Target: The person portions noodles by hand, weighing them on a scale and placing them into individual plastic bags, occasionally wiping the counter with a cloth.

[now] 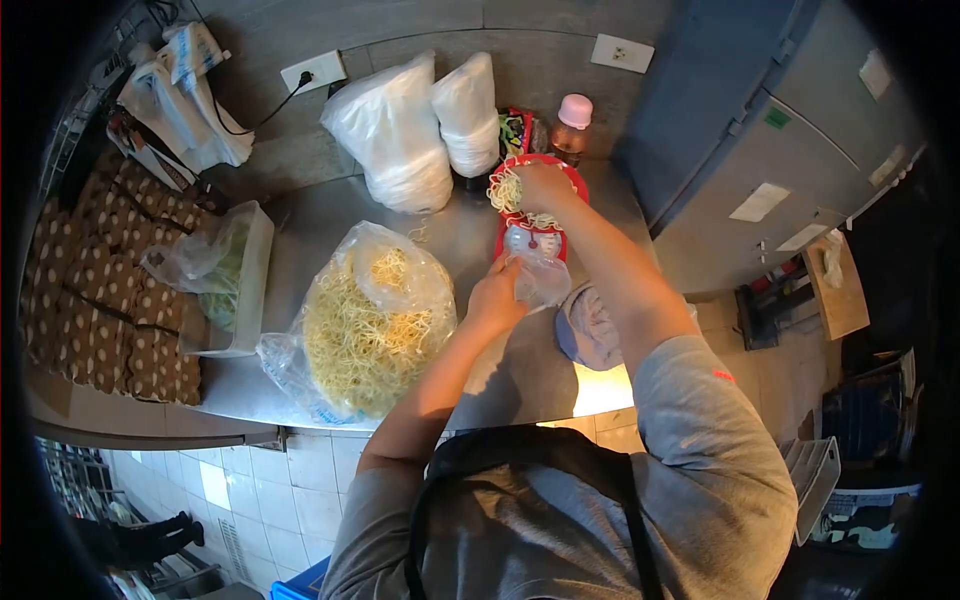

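Observation:
My right hand [545,190] is over a round red dish [573,168], its fingers curled down into pale noodles [505,190]; the fingertips are hidden. Below the dish, a red-framed base with a white dial [533,242] looks like a kitchen scale. My left hand [494,296] pinches a small clear plastic bag [543,282] in front of the dial; whether anything is inside the bag I cannot make out. To the left lies a large open clear bag full of yellow noodles [375,335], with a few strands on the steel counter [470,235].
Two white wrapped stacks [395,140] stand by the wall, beside a pink-capped bottle [572,125]. A clear container of greens [235,285] is at left. A round cloth-like bundle [590,325] sits under my right forearm. Grey metal cabinets [770,170] rise at right.

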Tool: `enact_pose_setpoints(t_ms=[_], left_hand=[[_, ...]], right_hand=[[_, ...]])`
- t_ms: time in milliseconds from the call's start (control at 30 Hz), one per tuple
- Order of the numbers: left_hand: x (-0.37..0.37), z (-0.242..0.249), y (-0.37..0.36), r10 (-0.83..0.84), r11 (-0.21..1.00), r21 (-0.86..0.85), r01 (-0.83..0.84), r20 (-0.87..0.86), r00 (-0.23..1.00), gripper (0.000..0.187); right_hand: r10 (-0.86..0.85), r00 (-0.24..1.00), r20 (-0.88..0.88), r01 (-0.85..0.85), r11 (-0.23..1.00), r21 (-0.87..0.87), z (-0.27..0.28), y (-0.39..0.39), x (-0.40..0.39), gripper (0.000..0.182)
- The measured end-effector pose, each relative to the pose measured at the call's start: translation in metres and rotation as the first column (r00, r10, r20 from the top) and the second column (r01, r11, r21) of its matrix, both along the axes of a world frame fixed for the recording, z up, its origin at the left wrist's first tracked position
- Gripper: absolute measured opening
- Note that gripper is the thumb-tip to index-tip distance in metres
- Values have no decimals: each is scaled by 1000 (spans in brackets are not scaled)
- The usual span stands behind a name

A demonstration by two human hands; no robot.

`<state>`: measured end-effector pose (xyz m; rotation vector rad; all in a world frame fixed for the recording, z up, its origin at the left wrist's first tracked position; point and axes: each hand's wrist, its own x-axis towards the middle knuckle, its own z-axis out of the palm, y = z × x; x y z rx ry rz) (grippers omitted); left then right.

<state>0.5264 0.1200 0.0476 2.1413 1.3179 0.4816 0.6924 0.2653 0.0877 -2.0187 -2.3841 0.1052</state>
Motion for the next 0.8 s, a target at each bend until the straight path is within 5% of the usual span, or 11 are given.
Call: enact_pose_setpoints(t_ms=[167, 267, 333, 400, 433, 500, 633, 700, 800], left_hand=[[23, -12, 26, -2, 1000, 29, 3, -60, 998, 75], [37, -12, 38, 20, 982, -188, -5, 76, 997, 70], [42, 4, 43, 19, 913, -408, 11, 71, 997, 64], [46, 11, 44, 119, 818, -574, 26, 213, 970, 56], [47, 6, 44, 225, 771, -635, 48, 343, 912, 51], [47, -4, 48, 349, 691, -701, 174, 535, 770, 44], [20, 14, 37, 443, 595, -700, 395, 696, 565, 39], [17, 20, 27, 411, 614, -706, 353, 668, 620, 41], [18, 5, 18, 387, 687, -689, 232, 617, 685, 51]], right_hand=[[0, 983, -181, 34, 982, 184, -8, -13, 12, 65], [-183, 811, -556, 220, 975, 1, 5, -19, 20, 56], [-144, 383, -913, 268, 963, -39, 9, -38, 17, 46], [-81, -145, -986, 278, 953, -119, 3, -55, 7, 44], [13, 26, -1000, 368, 929, 21, 16, -80, -4, 42], [180, -30, -983, 356, 921, 158, -7, -108, -14, 43], [110, -50, -993, 32, 994, 108, -26, -147, 0, 40], [-71, 66, -995, -74, 994, -76, -22, -154, 11, 39], [-145, 499, -854, -156, 955, -253, 8, -156, 15, 39]])
